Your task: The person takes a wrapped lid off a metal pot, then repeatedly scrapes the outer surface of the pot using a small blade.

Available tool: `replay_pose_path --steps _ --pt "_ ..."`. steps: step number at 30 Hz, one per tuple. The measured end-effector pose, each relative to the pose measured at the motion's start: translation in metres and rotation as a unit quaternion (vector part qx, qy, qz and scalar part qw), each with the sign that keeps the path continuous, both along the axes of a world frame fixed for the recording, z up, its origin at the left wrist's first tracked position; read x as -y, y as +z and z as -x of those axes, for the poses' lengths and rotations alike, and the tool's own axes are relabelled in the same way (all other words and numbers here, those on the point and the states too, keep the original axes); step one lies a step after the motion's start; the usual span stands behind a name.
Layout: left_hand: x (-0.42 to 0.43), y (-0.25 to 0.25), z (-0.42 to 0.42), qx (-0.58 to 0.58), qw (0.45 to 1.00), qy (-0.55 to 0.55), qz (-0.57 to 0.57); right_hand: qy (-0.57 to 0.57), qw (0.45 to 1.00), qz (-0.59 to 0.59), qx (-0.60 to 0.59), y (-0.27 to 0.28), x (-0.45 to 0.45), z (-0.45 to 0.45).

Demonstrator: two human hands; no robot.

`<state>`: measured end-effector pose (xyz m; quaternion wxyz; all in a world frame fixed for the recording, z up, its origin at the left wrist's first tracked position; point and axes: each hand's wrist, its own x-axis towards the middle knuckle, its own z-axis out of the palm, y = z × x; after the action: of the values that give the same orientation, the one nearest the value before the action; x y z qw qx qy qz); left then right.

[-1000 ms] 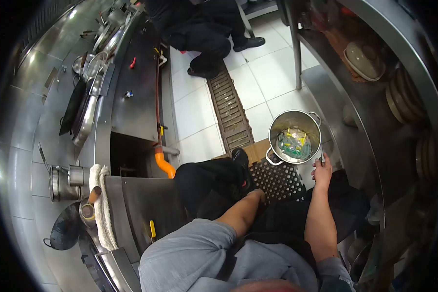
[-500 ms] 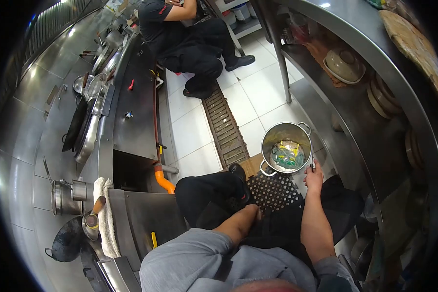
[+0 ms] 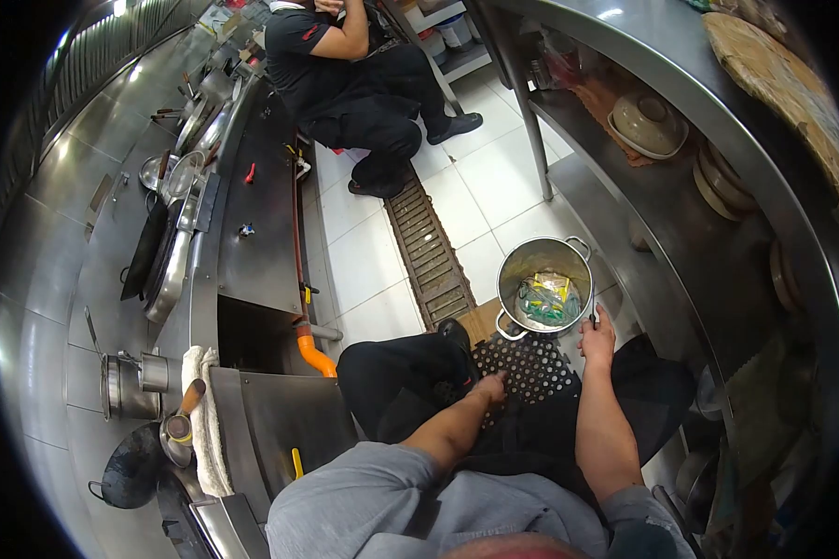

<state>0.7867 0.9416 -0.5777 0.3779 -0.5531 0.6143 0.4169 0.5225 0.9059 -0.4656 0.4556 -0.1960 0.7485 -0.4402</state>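
Note:
A deep metal pot (image 3: pixel 510 296) with two loop handles stands on the floor in front of me. Inside lie green and yellow items (image 3: pixel 550 300) with something clear around them; I cannot make out their kind. My right hand (image 3: pixel 598 339) is at the pot's near right rim, fingers curled round a small dark object (image 3: pixel 589 321) that I cannot identify. My left hand (image 3: pixel 489 387) hangs by my knee above a black perforated mat (image 3: pixel 531 368). Its fingers are small and partly hidden, so their closure is unclear.
Another person (image 3: pixel 364 102) sits ahead on the left. A floor drain grate (image 3: pixel 427 247) runs between us. On the left is a steel cooking counter (image 3: pixel 261 205) with pans and an orange pipe (image 3: pixel 317 354) below. Steel shelving (image 3: pixel 615 177) with covered dishes stands on the right.
My left hand has moved slightly forward, out from between my knees. My right hand stays by the pot rim. The seated person's arm has shifted a little, and the view has moved slightly.

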Motion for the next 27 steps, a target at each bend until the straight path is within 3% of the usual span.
replay_pose_path --steps 3,4,5,8,10,13,14,15,16,17,18,19,21,23,25,27 --pt "0.005 0.005 -0.001 -0.008 0.993 0.028 0.111 0.007 1.0 0.007 -0.013 0.002 0.001 -0.001" --pt "-0.001 0.011 0.002 0.014 0.992 -0.128 -0.018 0.011 1.0 0.001 -0.016 0.002 0.001 -0.001" --pt "-0.004 0.015 0.006 0.037 0.948 -0.28 -0.148 0.013 1.0 -0.005 -0.019 0.003 0.001 0.0" --pt "-0.007 0.003 0.005 0.037 0.945 -0.269 -0.183 0.005 1.0 0.024 -0.02 -0.002 0.0 -0.001" --pt "0.002 -0.009 -0.002 -0.132 0.978 -0.163 0.017 0.008 1.0 0.017 -0.02 -0.004 0.0 0.0" --pt "0.046 0.026 0.032 -0.15 0.942 -0.02 0.3 0.006 0.998 0.024 -0.06 -0.052 0.002 -0.002" --pt "0.061 0.054 0.048 -0.183 0.931 -0.001 0.316 -0.003 0.994 0.037 -0.105 -0.066 0.002 0.012" --pt "0.067 0.066 0.059 -0.301 0.865 0.079 0.393 -0.012 0.999 0.006 -0.03 -0.037 -0.002 0.014" --pt "0.073 0.08 0.076 -0.365 0.804 0.09 0.461 -0.026 0.999 -0.003 -0.022 -0.026 -0.004 0.015" --pt "0.079 0.103 0.094 -0.399 0.774 0.096 0.482 -0.028 0.998 0.006 -0.061 -0.043 -0.006 0.017" --pt "0.094 0.094 0.102 -0.42 0.725 0.036 0.544 -0.031 0.999 -0.008 -0.044 -0.031 -0.009 0.018" --pt "0.109 0.098 0.114 -0.413 0.725 -0.001 0.551 -0.018 0.988 0.031 -0.153 -0.07 -0.009 0.019" --pt "0.128 0.081 0.137 -0.35 0.775 -0.015 0.527 -0.01 0.983 0.023 -0.18 -0.065 -0.015 0.023" --pt "0.14 0.057 0.153 -0.269 0.88 -0.017 0.391 -0.015 0.986 0.008 -0.168 -0.049 -0.02 0.027" --pt "0.145 0.036 0.159 -0.171 0.97 -0.065 0.161 -0.008 0.984 0.003 -0.177 -0.041 -0.024 0.032" --pt "0.125 0.02 0.154 -0.145 0.957 -0.203 0.146 -0.018 0.981 0.005 -0.192 -0.036 -0.028 0.038"
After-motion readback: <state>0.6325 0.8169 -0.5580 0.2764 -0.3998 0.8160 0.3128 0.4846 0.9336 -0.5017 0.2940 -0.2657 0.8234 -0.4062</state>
